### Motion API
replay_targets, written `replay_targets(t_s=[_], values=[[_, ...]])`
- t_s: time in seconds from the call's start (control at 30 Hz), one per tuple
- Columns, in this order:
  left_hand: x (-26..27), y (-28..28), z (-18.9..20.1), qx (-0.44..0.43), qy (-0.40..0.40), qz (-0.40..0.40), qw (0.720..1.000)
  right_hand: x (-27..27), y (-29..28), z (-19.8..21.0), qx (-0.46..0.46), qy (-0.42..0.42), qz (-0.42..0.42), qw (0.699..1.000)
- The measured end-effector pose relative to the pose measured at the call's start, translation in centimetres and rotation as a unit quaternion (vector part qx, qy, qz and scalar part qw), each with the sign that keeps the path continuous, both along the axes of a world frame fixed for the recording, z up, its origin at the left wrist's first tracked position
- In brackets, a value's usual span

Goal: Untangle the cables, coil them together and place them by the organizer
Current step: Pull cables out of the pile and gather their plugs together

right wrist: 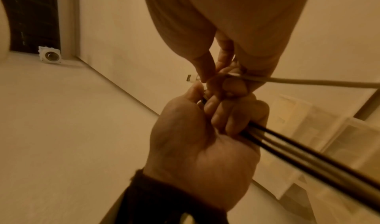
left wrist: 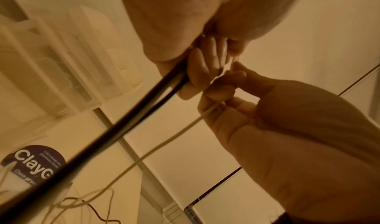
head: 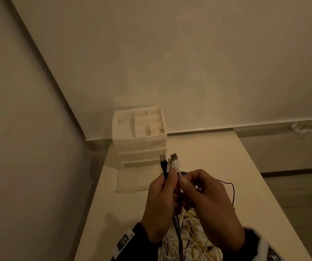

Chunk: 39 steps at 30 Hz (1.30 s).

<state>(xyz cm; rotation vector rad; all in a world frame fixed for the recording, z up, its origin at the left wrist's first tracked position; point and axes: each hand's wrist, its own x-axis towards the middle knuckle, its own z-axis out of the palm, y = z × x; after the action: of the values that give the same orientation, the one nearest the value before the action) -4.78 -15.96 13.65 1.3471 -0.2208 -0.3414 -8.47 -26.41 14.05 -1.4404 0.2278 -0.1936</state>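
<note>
Left hand grips black cables, plugs up; right hand pinches white cable just beside them. Organizer lies straight ahead, nearer left hand.

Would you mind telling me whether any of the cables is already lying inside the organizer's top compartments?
No, the organizer holds no cable; the plug ends are held up by both hands in front of it.
</note>
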Motion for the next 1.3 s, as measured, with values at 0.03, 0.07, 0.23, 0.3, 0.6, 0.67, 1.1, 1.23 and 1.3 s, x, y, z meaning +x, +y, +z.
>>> replay_targets(t_s=[0.03, 0.07, 0.23, 0.3, 0.6, 0.67, 1.1, 1.23, 1.3], values=[[-0.1, 0.0, 0.0, -0.006, -0.005, 0.007, 1.0, -0.1, 0.3, 0.0, 0.012, 0.006, 0.002, 1.0], [-0.1, 0.0, -0.1, -0.011, -0.011, 0.011, 1.0, -0.1, 0.5, 0.0, 0.023, 0.012, 0.002, 1.0], [-0.4, 0.6, -0.2, 0.016, -0.042, 0.0, 0.999, -0.5, 1.0, 0.1, 0.016, 0.006, 0.005, 1.0], [-0.3, 0.7, -0.4, 0.016, -0.034, 0.016, 0.999, -0.7, 1.0, 0.1, -0.002, -0.001, 0.017, 1.0], [-0.3, 1.6, -0.6, 0.002, -0.083, 0.177, 0.981, -2.0, 1.3, -2.7, -0.286, -0.084, 0.043, 0.954], [0.7, 2.6, 0.4, -0.073, -0.078, 0.194, 0.975, -2.0, 0.6, -4.8, -0.274, -0.096, 0.09, 0.953], [1.0, 5.8, 1.2, 0.195, -0.24, 0.038, 0.95, 0.3, -5.4, -11.2, -0.286, 0.005, 0.111, 0.952], [0.5, 2.8, -0.6, 0.279, -0.265, -0.009, 0.923, 1.0, -4.9, -5.4, -0.246, -0.046, 0.168, 0.953], [0.5, 1.9, -1.4, 0.258, -0.267, -0.021, 0.928, 1.1, -5.0, -3.3, -0.214, -0.058, 0.18, 0.958]])
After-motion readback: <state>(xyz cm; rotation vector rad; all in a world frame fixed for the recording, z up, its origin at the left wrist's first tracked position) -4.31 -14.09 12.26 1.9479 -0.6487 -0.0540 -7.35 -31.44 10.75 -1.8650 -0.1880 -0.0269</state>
